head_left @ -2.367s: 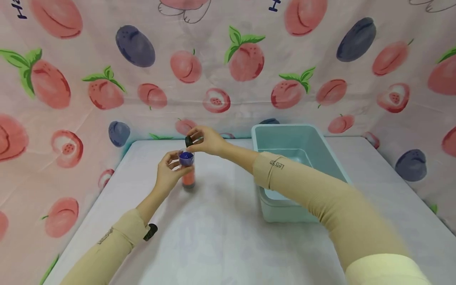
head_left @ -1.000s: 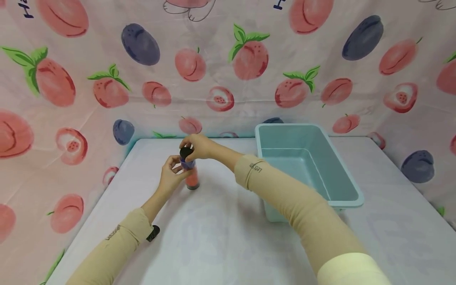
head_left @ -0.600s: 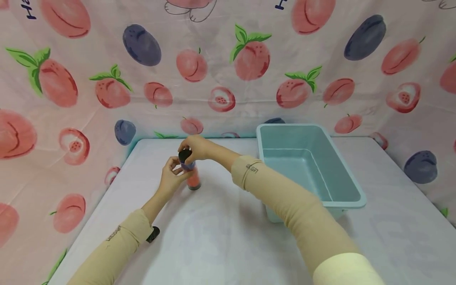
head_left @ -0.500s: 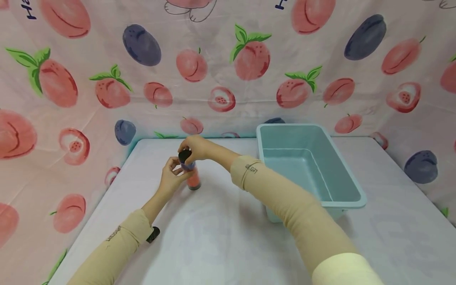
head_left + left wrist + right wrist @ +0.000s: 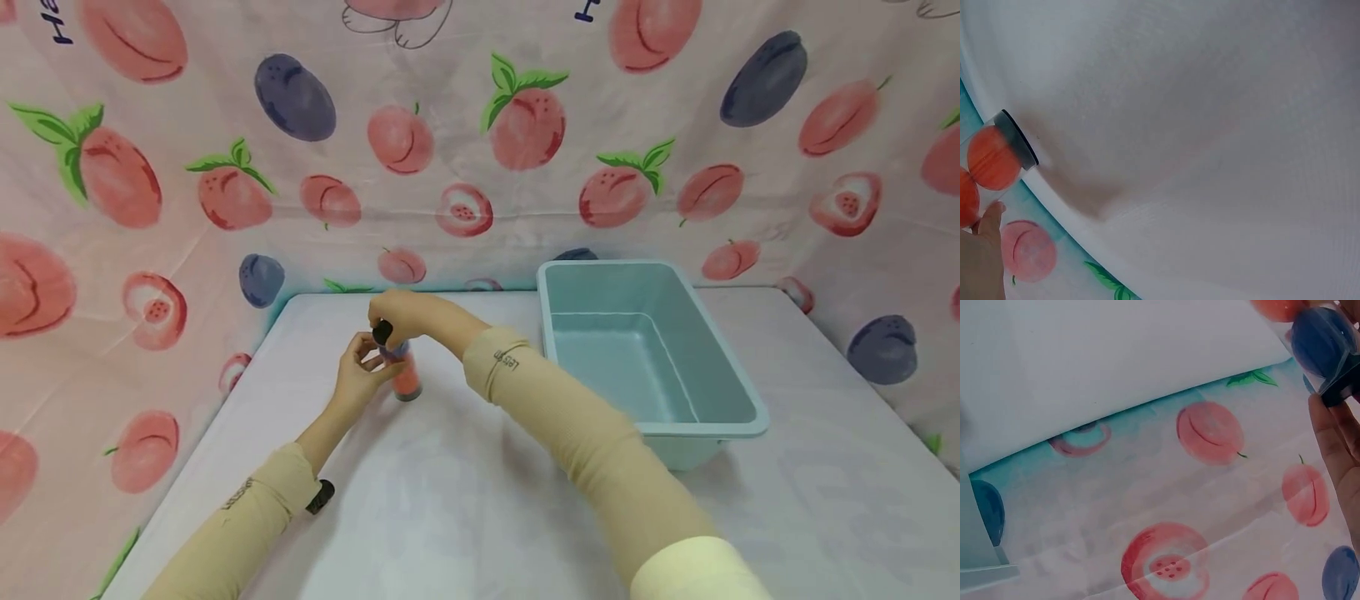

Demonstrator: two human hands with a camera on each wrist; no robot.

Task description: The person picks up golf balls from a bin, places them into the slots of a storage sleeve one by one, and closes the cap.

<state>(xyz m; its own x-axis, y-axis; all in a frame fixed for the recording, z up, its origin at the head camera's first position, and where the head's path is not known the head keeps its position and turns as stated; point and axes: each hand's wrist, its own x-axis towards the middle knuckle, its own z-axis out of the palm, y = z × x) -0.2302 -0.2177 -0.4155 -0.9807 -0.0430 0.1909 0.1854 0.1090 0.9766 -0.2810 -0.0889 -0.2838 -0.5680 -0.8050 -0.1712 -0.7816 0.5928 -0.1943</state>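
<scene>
A white table (image 5: 480, 500) fills the lower view, its surface smooth and evenly lit. Behind and on both sides hangs a pale pink cloth backdrop (image 5: 480, 200) printed with peaches, dark plums and green leaves, creased in places. Near the table's right rear stands a light blue plastic tub (image 5: 738, 412)

My tube (image 5: 405, 373) stands on the table (image 5: 465, 500) left of centre in the frame. My left hand (image 5: 358, 373) is just left of it, my right hand (image 5: 401, 312) above it on the cap (image 5: 382, 333). The bin (image 5: 645, 358) sits to the right, well apart. The cloth (image 5: 450, 167) hangs behind everything.
</scene>
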